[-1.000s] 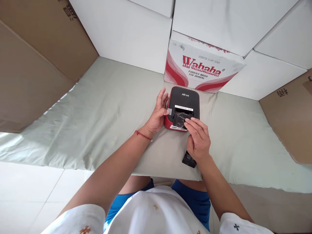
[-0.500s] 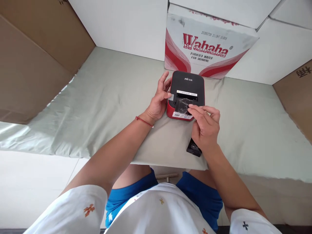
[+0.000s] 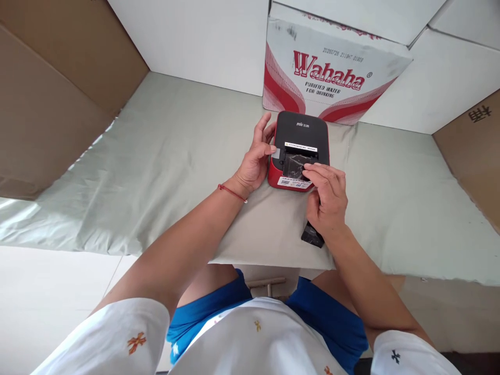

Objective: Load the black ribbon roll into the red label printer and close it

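Note:
A black receipt printer (image 3: 300, 136) with red sides lies on the cloth-covered table, a white sticker on its top and another along its front edge. My left hand (image 3: 255, 161) wraps its left side, thumb on a grey patch near the corner. Over the printer's front slot area rests a shiny black piece in clear film (image 3: 294, 166). The closed fingertips of my right hand (image 3: 326, 195) press its right edge; the thumb's contact is hidden. Below my right palm, partly covered, a small black box with a glossy wrap (image 3: 311, 237) sits on the cloth.
A white and red water carton (image 3: 336, 67) stands directly behind the printer. White boxes (image 3: 195, 41) line the back. Brown cardboard (image 3: 58, 94) walls the left, and another brown carton (image 3: 476, 151) the right. Pale green cloth (image 3: 156, 156) covers the table up to its front edge.
My right fingers have shifted slightly on the black piece, with the hand a little further left in view. My left hand keeps its hold. The view itself has moved slightly.

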### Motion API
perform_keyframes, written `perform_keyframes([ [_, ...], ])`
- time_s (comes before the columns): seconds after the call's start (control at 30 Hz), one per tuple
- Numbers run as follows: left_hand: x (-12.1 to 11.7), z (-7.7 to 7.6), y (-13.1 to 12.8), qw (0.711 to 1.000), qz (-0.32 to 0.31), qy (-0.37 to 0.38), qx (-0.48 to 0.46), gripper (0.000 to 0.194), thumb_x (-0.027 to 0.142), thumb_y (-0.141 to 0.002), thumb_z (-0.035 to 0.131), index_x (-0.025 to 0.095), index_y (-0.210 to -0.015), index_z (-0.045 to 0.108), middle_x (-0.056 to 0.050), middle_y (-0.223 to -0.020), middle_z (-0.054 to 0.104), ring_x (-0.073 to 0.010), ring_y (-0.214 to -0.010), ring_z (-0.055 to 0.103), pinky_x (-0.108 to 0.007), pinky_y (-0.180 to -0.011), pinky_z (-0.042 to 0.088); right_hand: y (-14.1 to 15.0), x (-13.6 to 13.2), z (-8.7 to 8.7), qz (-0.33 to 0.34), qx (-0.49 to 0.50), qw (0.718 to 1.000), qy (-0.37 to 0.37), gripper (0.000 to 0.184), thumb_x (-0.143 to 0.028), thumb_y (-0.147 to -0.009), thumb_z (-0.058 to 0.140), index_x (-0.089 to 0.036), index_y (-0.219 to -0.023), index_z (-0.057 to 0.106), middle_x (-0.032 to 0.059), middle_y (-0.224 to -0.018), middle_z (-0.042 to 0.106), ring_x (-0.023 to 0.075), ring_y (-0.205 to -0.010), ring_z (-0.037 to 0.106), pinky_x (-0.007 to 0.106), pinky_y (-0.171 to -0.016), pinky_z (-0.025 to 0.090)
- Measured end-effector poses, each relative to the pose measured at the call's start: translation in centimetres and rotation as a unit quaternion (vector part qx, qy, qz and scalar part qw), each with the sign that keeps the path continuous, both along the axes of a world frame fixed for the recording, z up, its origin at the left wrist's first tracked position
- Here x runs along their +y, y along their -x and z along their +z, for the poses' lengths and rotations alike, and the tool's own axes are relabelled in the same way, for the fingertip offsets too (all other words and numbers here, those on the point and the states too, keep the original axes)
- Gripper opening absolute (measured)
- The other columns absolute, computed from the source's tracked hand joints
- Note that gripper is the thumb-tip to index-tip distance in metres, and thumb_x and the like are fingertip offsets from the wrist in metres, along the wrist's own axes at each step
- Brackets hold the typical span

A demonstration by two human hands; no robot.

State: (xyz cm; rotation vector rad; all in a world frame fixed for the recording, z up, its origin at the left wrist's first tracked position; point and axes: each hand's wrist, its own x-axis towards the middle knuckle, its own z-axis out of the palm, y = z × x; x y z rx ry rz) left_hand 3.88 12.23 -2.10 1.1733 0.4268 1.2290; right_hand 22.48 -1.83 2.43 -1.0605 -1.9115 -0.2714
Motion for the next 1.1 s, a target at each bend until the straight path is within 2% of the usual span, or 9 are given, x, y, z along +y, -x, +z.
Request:
perform_keyframes([
  [0.3, -0.5, 1.2, 0.2, 1.000, -0.015, 0.008, 0.012, 0.096, 0.039, -0.075, 0.069, 0.045, -0.166, 0.040, 0.006, -0.167, 0.056, -0.0359, -0.165, 0.041, -0.055, -0.136, 0.040, -0.2, -0.2, 0.8, 0.022, 0.024, 0.999, 0.021, 0.060, 0.005, -0.091, 0.041, -0.027, -0.135, 0.067, 0.0095, -0.131, 0.078, 0.0271, -0.125, 0.069, 0.051, -0.104, 0.061],
  [0.47, -0.7, 1.3, -0.1, 0.999, -0.019, -0.026, 0.029, 0.088, 0.045, -0.082, 0.063, 0.049, -0.166, 0.038, 0.009, -0.168, 0.055, -0.0354, -0.165, 0.041, -0.058, -0.138, 0.036, 0.5, -0.8, 1.2, 0.005, 0.043, 0.997, 0.058, 0.057, 0.003, -0.092, 0.042, -0.028, -0.134, 0.065, 0.0088, -0.134, 0.077, 0.0278, -0.130, 0.069, 0.056, -0.111, 0.058],
  [0.57, -1.5, 1.8, -0.8, 1.000, 0.004, -0.004, 0.021, 0.087, 0.042, -0.083, 0.059, 0.048, -0.167, 0.037, 0.011, -0.171, 0.050, -0.0331, -0.169, 0.036, -0.057, -0.141, 0.033, 1.2, -1.2, 1.5, 0.005, 0.082, 0.992, 0.098, 0.050, -0.001, -0.094, 0.046, -0.027, -0.130, 0.067, 0.0097, -0.135, 0.076, 0.0299, -0.139, 0.065, 0.059, -0.116, 0.055],
  [0.67, -2.8, 2.5, -1.4, 0.999, 0.011, 0.049, 0.007, 0.094, 0.033, -0.079, 0.057, 0.045, -0.170, 0.034, 0.012, -0.171, 0.051, -0.0296, -0.169, 0.036, -0.053, -0.143, 0.031, 2.0, -1.7, 2.1, 0.033, 0.108, 0.988, 0.108, 0.047, 0.000, -0.093, 0.047, -0.026, -0.124, 0.070, 0.0081, -0.130, 0.079, 0.0282, -0.138, 0.066, 0.056, -0.114, 0.057],
  [0.77, -4.7, 3.0, -1.2, 0.997, 0.023, 0.066, 0.022, 0.094, 0.032, -0.083, 0.052, 0.049, -0.172, 0.029, 0.017, -0.175, 0.044, -0.0275, -0.169, 0.037, -0.052, -0.142, 0.034, 2.7, -2.7, 3.2, 0.042, 0.100, 0.988, 0.111, 0.045, 0.001, -0.093, 0.048, -0.026, -0.119, 0.073, 0.0056, -0.125, 0.082, 0.0261, -0.128, 0.071, 0.056, -0.115, 0.056],
  [0.9, -8.1, 3.0, 0.2, 0.995, 0.039, 0.081, 0.048, 0.087, 0.039, -0.091, 0.050, 0.055, -0.172, 0.023, 0.018, -0.177, 0.040, -0.0264, -0.165, 0.045, -0.051, -0.137, 0.043, 3.6, -5.3, 4.4, 0.047, 0.070, 0.990, 0.112, 0.043, 0.001, -0.093, 0.051, -0.027, -0.116, 0.075, 0.0027, -0.120, 0.084, 0.0252, -0.127, 0.074, 0.063, -0.132, 0.039],
  [0.93, -9.1, 3.0, 0.7, 0.995, 0.038, 0.083, 0.048, 0.085, 0.039, -0.093, 0.050, 0.055, -0.172, 0.022, 0.017, -0.178, 0.040, -0.0260, -0.164, 0.046, -0.051, -0.137, 0.043, 3.8, -6.0, 4.4, 0.045, 0.071, 0.990, 0.117, 0.044, 0.002, -0.093, 0.051, -0.027, -0.117, 0.075, 0.0027, -0.121, 0.084, 0.0250, -0.128, 0.074, 0.062, -0.132, 0.039],
  [1.0, -11.0, 3.4, 1.5, 0.995, 0.036, 0.088, 0.033, 0.085, 0.038, -0.094, 0.054, 0.054, -0.171, 0.024, 0.013, -0.177, 0.042, -0.0262, -0.166, 0.042, -0.052, -0.137, 0.041, 3.8, -7.3, 4.2, 0.036, 0.091, 0.986, 0.133, 0.047, 0.003, -0.093, 0.051, -0.026, -0.120, 0.075, 0.0039, -0.124, 0.084, 0.0247, -0.131, 0.073, 0.057, -0.124, 0.051],
  [1.1, -13.0, 4.4, 2.5, 0.996, 0.024, 0.081, 0.009, 0.083, 0.036, -0.093, 0.061, 0.052, -0.169, 0.030, 0.009, -0.175, 0.046, -0.0250, -0.172, 0.031, -0.052, -0.142, 0.031, 3.2, -8.5, 3.4, 0.037, 0.122, 0.981, 0.143, 0.051, 0.003, -0.093, 0.050, -0.026, -0.126, 0.075, 0.0063, -0.129, 0.082, 0.0247, -0.132, 0.073, 0.049, -0.111, 0.062],
])
